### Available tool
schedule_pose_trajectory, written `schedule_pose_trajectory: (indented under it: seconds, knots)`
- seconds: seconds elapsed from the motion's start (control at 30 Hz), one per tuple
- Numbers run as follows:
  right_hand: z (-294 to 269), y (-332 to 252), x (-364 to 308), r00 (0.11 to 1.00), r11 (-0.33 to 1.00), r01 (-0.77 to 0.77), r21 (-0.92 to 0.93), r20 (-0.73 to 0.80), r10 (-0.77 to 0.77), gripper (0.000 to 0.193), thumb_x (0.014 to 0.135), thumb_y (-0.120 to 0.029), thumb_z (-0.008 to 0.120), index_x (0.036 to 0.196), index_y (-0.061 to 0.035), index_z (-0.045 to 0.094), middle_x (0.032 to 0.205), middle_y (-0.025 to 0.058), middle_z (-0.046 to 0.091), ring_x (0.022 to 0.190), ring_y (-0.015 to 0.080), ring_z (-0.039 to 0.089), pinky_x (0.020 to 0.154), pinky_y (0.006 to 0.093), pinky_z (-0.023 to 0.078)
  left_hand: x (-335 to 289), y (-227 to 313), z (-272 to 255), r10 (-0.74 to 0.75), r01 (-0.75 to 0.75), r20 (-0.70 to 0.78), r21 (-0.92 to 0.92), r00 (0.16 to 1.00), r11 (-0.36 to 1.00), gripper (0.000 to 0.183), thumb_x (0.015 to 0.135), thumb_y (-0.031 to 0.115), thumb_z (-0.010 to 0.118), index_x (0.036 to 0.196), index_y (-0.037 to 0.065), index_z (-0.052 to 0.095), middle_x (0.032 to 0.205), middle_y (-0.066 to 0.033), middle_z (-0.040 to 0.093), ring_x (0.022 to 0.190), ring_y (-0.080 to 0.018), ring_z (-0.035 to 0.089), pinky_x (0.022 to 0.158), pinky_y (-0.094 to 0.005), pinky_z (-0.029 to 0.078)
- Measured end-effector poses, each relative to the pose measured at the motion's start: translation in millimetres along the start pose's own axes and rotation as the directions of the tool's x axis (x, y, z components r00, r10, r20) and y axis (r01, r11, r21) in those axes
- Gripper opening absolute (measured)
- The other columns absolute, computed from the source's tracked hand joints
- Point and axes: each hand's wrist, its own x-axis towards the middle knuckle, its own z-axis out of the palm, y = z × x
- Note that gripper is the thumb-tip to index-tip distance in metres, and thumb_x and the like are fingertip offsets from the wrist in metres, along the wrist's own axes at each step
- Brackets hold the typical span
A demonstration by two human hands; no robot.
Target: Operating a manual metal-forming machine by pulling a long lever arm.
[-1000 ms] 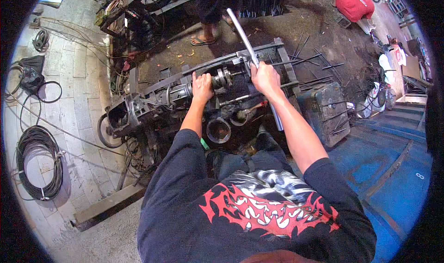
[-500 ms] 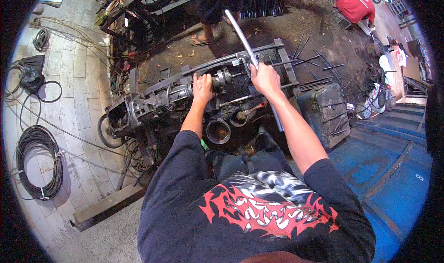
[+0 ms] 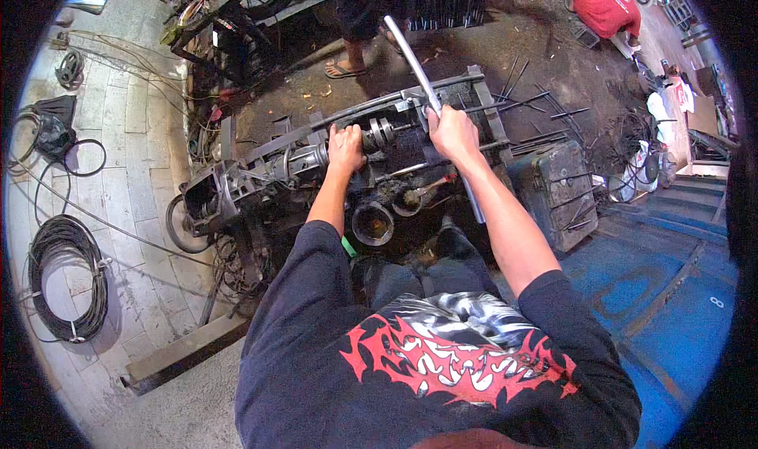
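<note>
A long, greasy metal machine (image 3: 229, 182) with a round rotating-looking head (image 3: 381, 133) lies across in front of me. My left hand (image 3: 345, 149) rests on top of its middle, just left of that head. Its fingers are closed over a part that the hand itself hides. My right hand (image 3: 455, 137) is wrapped round a long bright metal bar (image 3: 410, 58), which slants from the far side down past my wrist. A thin dark rod (image 3: 521, 101) sticks out at the machine's right end.
Below the machine sit a round tub (image 3: 373, 223) and a smaller pot with a brush (image 3: 430, 187). A dark metal box (image 3: 557, 188) stands right. Loose rods litter the floor beyond. One person stands opposite; another in a red shirt (image 3: 605, 8) crouches far right. A cable coil (image 3: 99, 291) lies left.
The round head beside my left hand looks turned a little. Both hands and the bar stay almost in the same place.
</note>
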Motion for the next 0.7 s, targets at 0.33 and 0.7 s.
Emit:
schedule_pose_trajectory:
  seconds: [0.33,0.7]
  knots:
    - [2.4,-6.0,-3.6,1.0,1.0,-0.017,0.014,-0.005,0.017,0.045,0.097,-0.04,0.053,0.092,0.0023,0.068,0.086,0.029,0.069,0.087,0.0464,0.068,0.079,0.0546,0.053,11.7,-4.9,0.2,0.007,-0.006,0.132,-0.007,0.991,1.0,0.049,0.059,0.02,0.08,0.1,0.004,0.058,0.1,-0.0163,0.069,0.1,-0.033,0.067,0.11,-0.0537,0.037]
    - [-0.3,-4.4,-1.0,1.0,1.0,-0.005,-0.006,-0.002,0.005,0.046,0.098,-0.04,0.053,0.091,0.0028,0.068,0.086,0.0282,0.069,0.086,0.0459,0.068,0.08,0.0544,0.053,15.9,-9.3,2.7,0.046,-0.046,0.102,-0.005,0.994,0.999,0.046,0.057,0.019,0.075,0.097,0.003,0.06,0.097,-0.0189,0.069,0.093,-0.0343,0.069,0.106,-0.0518,0.042]
